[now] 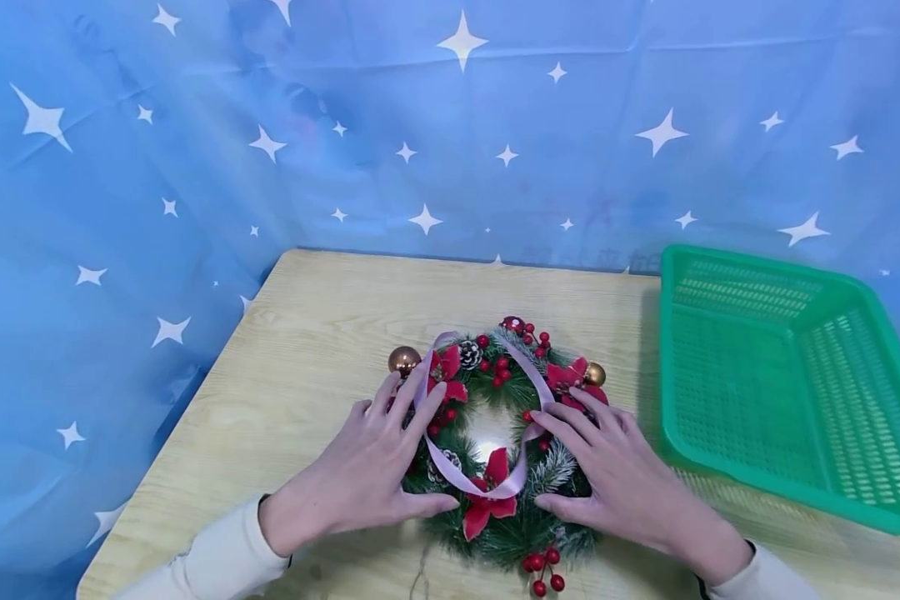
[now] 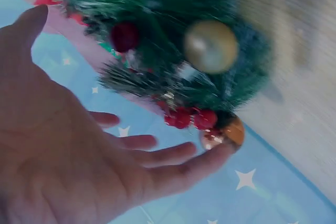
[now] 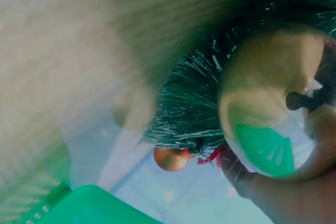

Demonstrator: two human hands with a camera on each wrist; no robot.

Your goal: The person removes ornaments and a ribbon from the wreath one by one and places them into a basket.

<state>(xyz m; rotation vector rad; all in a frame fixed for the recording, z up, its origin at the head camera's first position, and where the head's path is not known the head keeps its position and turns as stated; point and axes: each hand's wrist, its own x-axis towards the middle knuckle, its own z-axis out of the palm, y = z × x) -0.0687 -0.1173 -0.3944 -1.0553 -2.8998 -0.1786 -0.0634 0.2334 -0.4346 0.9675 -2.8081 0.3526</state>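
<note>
A green pine wreath [image 1: 555, 471] lies on the table, dressed with red poinsettias [image 1: 444, 371], red berries [image 1: 543, 567], pinecones [image 1: 470, 355] and shiny balls. A pale lilac ribbon [image 1: 457, 477] loops over its top. My left hand [image 1: 375, 467] spreads its fingers over the wreath's left side; one fingertip reaches a copper ball [image 2: 223, 135] in the left wrist view. On the other side, my right hand [image 1: 622, 479] rests its extended fingertips by the ribbon and a poinsettia. Close beside that hand, a large gold ball [image 3: 268, 98] fills much of the right wrist view.
A green plastic basket [image 1: 750, 283] with slotted walls stands at the right of the pale wood table [image 1: 307, 333]. Behind and to the left hangs a blue cloth [image 1: 570, 167] with white stars. A thin cord [image 1: 420, 575] trails below the wreath.
</note>
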